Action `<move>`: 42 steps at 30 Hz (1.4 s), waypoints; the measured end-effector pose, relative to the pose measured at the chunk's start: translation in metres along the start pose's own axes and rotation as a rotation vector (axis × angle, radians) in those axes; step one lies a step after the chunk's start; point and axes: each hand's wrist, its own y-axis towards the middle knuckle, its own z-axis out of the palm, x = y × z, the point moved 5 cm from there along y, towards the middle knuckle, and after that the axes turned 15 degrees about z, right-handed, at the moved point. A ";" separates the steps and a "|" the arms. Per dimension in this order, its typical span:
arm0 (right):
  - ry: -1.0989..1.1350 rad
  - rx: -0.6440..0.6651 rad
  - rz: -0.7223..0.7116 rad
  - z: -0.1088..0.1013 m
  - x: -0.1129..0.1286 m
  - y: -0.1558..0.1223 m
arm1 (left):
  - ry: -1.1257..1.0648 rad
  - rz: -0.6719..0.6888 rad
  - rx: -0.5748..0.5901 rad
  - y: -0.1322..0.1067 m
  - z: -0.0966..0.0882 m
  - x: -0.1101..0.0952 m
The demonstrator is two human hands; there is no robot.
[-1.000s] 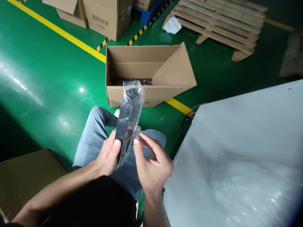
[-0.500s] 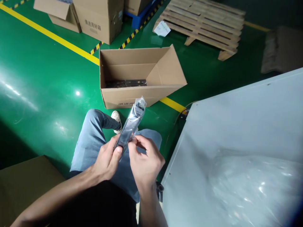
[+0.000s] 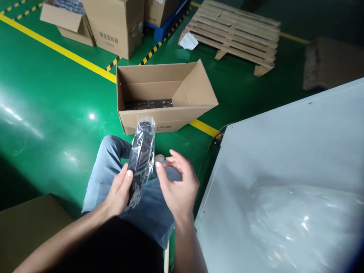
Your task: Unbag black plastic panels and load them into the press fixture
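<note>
In the head view, the left hand [image 3: 119, 191] is clamped on the lower half of a clear bag [image 3: 141, 159] with a dark flat part [image 3: 143, 142] inside — thumb across the front, fingers hidden behind. The bag stands nearly upright, its loose top rising well above the grip. The right hand [image 3: 178, 185] hangs just to the right of the grip with its fingers spread and nothing in it; its thumb tip is at the bag's edge, and I cannot tell whether it touches. Below the grip is the person's knee in jeans [image 3: 113, 167]. Beyond the grip, past the bag's top, an open cardboard box [image 3: 170, 115] sits on the green floor [image 3: 57, 94] with dark parts [image 3: 149, 103] lying in its bottom. To the right of the grip lies a grey table [image 3: 284, 151] with crumpled clear film [image 3: 298, 223] on it. My judgement on handling this well: the bag looks slick and the part heavier than its wrapping, so I would pinch through the bag onto the part itself, not onto loose film. I would also bring the free hand to the upper half so the top does not flop. I would hold it over the lap — a slip then lands on the knee, not the floor.
</note>
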 end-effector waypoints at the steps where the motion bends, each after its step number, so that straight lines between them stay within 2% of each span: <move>1: -0.030 -0.004 -0.049 0.004 0.005 -0.001 | 0.044 0.014 0.053 -0.003 0.004 0.000; 4: -0.092 -0.084 -0.103 0.008 0.012 0.000 | 0.214 0.078 0.182 -0.010 0.012 -0.006; 7: -0.064 -0.133 -0.031 0.006 0.007 0.004 | 0.278 0.110 0.228 -0.012 0.015 -0.013; 9: 0.044 -0.101 0.124 0.007 -0.005 0.007 | 0.225 0.085 0.219 -0.012 0.015 -0.014; 12: 0.301 -0.012 0.449 0.014 -0.033 0.010 | 0.069 -0.026 0.132 -0.011 0.012 -0.008; 14: 0.412 0.036 0.569 0.018 -0.046 0.009 | -0.008 -0.091 0.082 -0.010 0.011 -0.002; 16: 0.408 0.053 0.547 0.018 -0.049 0.008 | -0.042 -0.101 0.101 -0.009 0.011 0.002; 20: 0.231 0.058 0.316 0.008 -0.035 0.010 | -0.011 -0.056 0.206 -0.008 0.012 0.003; 26: 0.025 -0.071 0.084 -0.008 -0.011 0.021 | 0.210 -0.031 0.299 -0.016 0.010 -0.001; 28: 0.087 -0.116 0.153 -0.010 -0.014 0.023 | 0.215 -0.006 0.321 -0.017 0.009 -0.003; 31: 0.366 -0.140 0.484 -0.005 -0.034 0.022 | 0.105 -0.023 0.328 -0.019 0.010 -0.004; 33: 0.586 -0.090 0.719 0.006 -0.048 0.020 | -0.025 -0.136 0.302 -0.021 0.012 -0.001; 35: 0.739 -0.014 0.856 0.017 -0.056 0.019 | -0.156 -0.312 0.296 -0.023 0.015 0.005; 37: 0.806 0.041 0.901 0.023 -0.060 0.018 | -0.258 -0.428 0.320 -0.025 0.019 0.007; 38: 0.814 0.044 0.901 0.023 -0.061 0.018 | -0.291 -0.430 0.330 -0.023 0.019 0.007; 40: 0.769 0.016 0.837 0.019 -0.063 0.017 | -0.305 -0.349 0.348 -0.018 0.018 0.005; 42: 0.660 0.002 0.692 0.011 -0.060 0.018 | -0.265 -0.239 0.348 -0.012 0.014 0.002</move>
